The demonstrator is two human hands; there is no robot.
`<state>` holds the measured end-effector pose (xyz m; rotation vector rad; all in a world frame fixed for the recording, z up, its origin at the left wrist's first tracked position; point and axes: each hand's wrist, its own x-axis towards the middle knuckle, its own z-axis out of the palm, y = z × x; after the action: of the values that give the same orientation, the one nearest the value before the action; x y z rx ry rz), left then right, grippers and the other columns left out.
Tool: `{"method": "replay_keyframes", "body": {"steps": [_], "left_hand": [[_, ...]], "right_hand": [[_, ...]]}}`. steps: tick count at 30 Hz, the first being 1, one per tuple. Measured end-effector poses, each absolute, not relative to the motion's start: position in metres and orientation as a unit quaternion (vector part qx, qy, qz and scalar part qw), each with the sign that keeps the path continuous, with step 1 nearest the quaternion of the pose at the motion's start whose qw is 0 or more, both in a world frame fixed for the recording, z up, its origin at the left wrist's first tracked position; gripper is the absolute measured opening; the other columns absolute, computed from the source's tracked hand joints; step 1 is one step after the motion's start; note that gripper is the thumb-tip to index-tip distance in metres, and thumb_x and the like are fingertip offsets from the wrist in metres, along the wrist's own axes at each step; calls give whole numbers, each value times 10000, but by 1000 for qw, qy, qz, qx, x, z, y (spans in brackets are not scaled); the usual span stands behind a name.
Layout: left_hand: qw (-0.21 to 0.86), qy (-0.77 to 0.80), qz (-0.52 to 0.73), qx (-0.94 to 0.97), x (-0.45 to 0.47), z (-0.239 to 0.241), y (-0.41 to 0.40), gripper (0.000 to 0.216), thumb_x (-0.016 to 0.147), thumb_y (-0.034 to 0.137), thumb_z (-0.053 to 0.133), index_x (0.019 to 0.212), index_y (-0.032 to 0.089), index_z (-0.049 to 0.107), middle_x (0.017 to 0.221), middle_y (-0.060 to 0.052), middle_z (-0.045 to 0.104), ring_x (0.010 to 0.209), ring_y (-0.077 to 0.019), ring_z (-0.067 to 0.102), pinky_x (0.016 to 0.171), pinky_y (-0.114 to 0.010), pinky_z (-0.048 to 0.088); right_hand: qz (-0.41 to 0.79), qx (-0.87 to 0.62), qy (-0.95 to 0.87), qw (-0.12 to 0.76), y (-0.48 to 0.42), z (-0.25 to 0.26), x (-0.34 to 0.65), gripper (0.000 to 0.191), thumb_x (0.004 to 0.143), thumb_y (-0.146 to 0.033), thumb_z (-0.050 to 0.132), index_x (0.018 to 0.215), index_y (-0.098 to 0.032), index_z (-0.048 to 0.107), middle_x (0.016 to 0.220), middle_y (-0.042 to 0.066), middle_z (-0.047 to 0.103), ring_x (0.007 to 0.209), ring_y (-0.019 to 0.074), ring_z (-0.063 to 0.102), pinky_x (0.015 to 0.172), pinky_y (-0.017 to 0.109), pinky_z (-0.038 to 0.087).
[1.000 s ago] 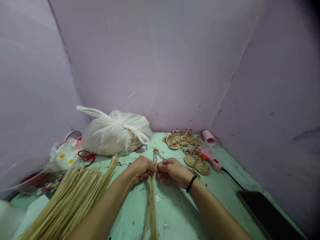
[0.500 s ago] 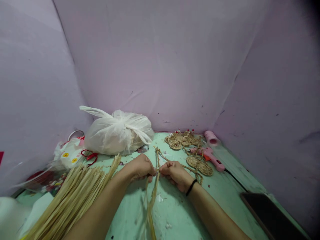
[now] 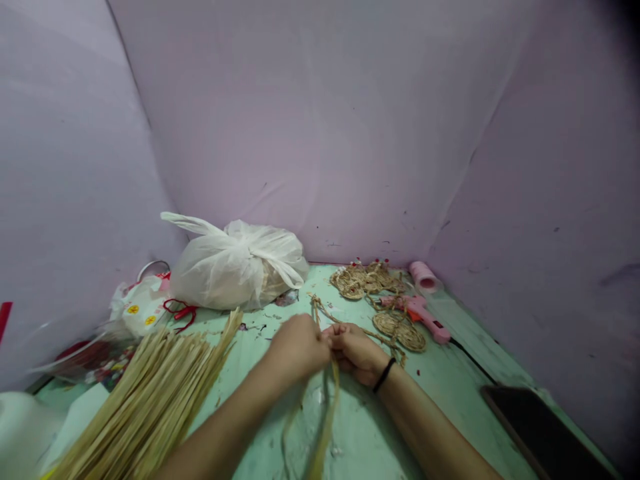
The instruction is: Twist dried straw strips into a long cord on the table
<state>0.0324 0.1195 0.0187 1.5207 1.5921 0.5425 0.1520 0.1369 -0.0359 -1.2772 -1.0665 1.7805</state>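
straw braid (image 3: 316,308) sits over the middle of the green table (image 3: 450,380), pinched between two hands that meet knuckle to knuckle. the left hand (image 3: 300,347) has its fingers curled tight on it, and the right hand (image 3: 356,350), wearing a black wristband (image 3: 384,375), is closed narrowly on the same spot. loose strands (image 3: 327,413) trail from the grip toward the person. a straw bundle (image 3: 150,400) lies to the left, with a white bag (image 3: 235,263) beyond it. woven coils (image 3: 363,280) and a pink glue gun (image 3: 425,317) lie to the right.
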Motion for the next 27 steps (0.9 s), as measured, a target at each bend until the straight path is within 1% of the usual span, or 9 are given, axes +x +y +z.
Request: {"method": "replay_keyframes", "body": {"steps": [2, 3, 7, 10, 12, 15, 20, 24, 27], "left_hand": [[381, 673, 197, 603, 22, 23, 131, 246, 682, 266, 494, 464, 153, 493, 309, 10, 381, 305, -111, 372, 375, -220, 256], [395, 679, 200, 586, 20, 24, 135, 246, 702, 259, 464, 487, 147, 505, 313, 5, 402, 281, -109, 357, 355, -223, 257], [576, 625, 216, 481, 23, 12, 140, 187, 698, 126, 434, 544, 96, 536, 398, -12, 482, 312, -86, 413, 330, -194, 279], [651, 586, 207, 435, 27, 1, 141, 163, 669, 74, 440, 555, 68, 557, 464, -32, 530, 353, -73, 454, 346, -180, 323], [645, 592, 200, 440, 26, -2, 142, 144, 644, 75, 462, 539, 69, 562, 433, -18, 507, 337, -73, 438, 336, -184, 318], [578, 633, 170, 486, 22, -1, 144, 154, 602, 97, 486, 452, 96, 523, 329, 8, 419, 272, -68, 345, 300, -189, 234], [518, 653, 157, 529, 22, 2, 141, 204, 570, 139, 498, 371, 136, 453, 255, 30, 319, 238, -59, 243, 299, -200, 159], [511, 658, 185, 522, 28, 2, 137, 197, 546, 130, 503, 363, 147, 434, 243, 40, 290, 234, -59, 227, 300, -204, 137], [521, 661, 203, 501, 27, 0, 138, 229, 550, 160, 529, 354, 148, 412, 253, 39, 302, 241, -48, 234, 301, -192, 141]], "right_hand": [[691, -485, -415, 340, 138, -35, 153, 29, 517, -109, 501, 526, -137, 503, 354, -77, 385, 307, 29, 246, 355, 196, 112], [695, -480, -416, 339, 138, -34, 154, 20, 525, -113, 516, 527, -132, 509, 360, -73, 402, 312, 28, 263, 355, 190, 130], [717, -448, -402, 352, 137, -29, 156, 63, 515, -116, 566, 530, -128, 507, 433, -43, 507, 383, 39, 413, 405, 163, 263], [716, -445, -408, 351, 137, -28, 155, 77, 517, -122, 584, 551, -131, 515, 467, -29, 540, 444, 56, 481, 451, 160, 315], [685, -466, -449, 335, 138, -30, 154, 53, 540, -137, 576, 569, -131, 533, 469, -31, 540, 419, 47, 441, 428, 161, 289], [579, -515, -552, 308, 141, -34, 153, 2, 557, -126, 546, 556, -126, 544, 469, -26, 542, 404, 42, 378, 415, 167, 262], [362, -613, -655, 254, 143, -31, 156, 83, 561, -189, 541, 549, -131, 600, 463, -6, 536, 448, 79, 410, 426, 189, 272], [317, -636, -677, 194, 134, -16, 154, 127, 557, -211, 529, 520, -131, 620, 435, 12, 520, 442, 94, 417, 411, 202, 250], [267, -625, -709, 188, 123, -4, 146, 141, 567, -194, 522, 520, -134, 640, 466, 35, 567, 451, 101, 444, 428, 213, 246]]}}
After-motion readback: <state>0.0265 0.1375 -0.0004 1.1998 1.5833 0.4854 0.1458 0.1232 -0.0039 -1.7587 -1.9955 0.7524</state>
